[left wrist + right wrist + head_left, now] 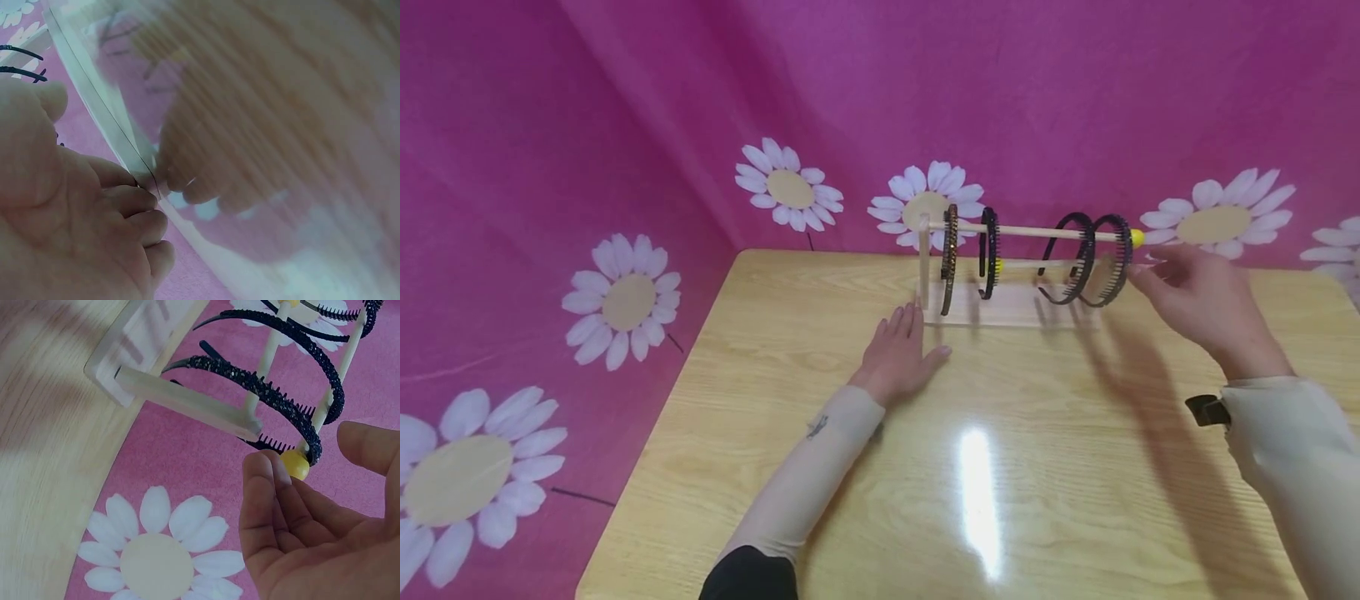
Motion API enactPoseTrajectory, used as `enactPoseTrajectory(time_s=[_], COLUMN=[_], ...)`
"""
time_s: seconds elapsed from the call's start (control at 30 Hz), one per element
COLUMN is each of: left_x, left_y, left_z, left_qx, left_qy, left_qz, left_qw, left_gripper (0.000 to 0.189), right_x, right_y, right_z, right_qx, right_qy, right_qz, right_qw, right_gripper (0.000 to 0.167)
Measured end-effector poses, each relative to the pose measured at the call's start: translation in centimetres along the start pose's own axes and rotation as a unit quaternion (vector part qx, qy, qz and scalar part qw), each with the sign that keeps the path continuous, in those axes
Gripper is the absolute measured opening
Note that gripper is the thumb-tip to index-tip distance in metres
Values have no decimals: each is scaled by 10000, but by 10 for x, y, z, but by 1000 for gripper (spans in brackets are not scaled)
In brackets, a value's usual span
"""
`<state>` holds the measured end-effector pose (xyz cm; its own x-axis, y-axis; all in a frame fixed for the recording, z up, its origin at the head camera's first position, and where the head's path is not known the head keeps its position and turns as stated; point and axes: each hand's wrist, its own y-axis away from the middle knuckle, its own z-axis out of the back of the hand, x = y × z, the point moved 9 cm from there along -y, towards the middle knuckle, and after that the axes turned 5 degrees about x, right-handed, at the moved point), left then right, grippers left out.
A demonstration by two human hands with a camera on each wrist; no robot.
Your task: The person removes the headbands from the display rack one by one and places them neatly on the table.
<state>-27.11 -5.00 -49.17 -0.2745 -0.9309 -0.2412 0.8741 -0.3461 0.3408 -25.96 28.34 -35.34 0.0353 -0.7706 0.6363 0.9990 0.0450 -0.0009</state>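
Observation:
A wooden headband stand [1015, 315] has an upper rod [1026, 231] tipped with a yellow knob [1137, 238]. On its left part hang a brown glittery headband [950, 258] and a black headband [990, 254]. Two dark toothed headbands hang at the right, the outermost headband [281, 403] close to the knob and studded with beads. My right hand [1206, 300] is beside that end, fingertips right at the knob in the right wrist view, thumb spread away. Flat on the table, my left hand [895, 354] has straight fingers reaching the stand's left end.
The light wooden table [775, 375] meets a pink cloth backdrop [850, 75] printed with white daisies behind and to the left. A lower rod with its own yellow knob [998, 266] runs behind the headbands.

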Motion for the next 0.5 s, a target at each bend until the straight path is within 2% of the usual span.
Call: enactPoseTrajectory(time_s=[0.3, 0.5], left_x=[1, 3], left_y=[0, -1], left_z=[-4, -3], left_qx=[251, 283], left_qy=[-256, -361], left_qz=[-94, -146], left_qw=[9993, 9988], left_gripper=[88, 88], right_x=[-1, -1], right_y=[-5, -8], right_z=[-8, -9], right_qx=[-114, -223], right_qy=[-27, -32], right_qz=[-4, 23], right_qw=[9999, 9997], right_gripper=[60, 45])
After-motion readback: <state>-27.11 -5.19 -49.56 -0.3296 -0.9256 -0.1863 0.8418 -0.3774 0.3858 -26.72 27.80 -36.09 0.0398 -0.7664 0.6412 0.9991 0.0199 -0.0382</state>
